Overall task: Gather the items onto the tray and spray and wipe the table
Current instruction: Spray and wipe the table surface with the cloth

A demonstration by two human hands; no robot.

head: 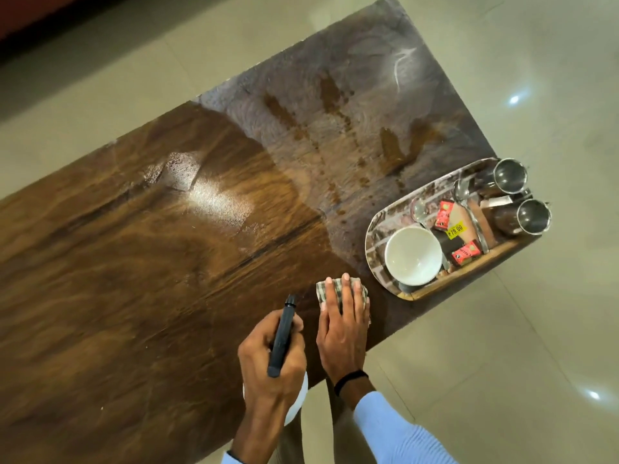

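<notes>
L grip (273,354) curled tight, wrist bent, knuckles up. R grip (343,321) flat, fingers (330,289) spread fwd, palm down; black band at wrist.

A long wooden table (140,262) with dark brown grain runs slantwise across the view, its far end greyed by glare and marked with darker wet streaks. A bright patch of reflected light sits near its middle. Around it lies a floor (542,329) of large, glossy beige tiles that mirror small ceiling lights. A dark reddish strip (43,15) fills the upper left corner.
</notes>
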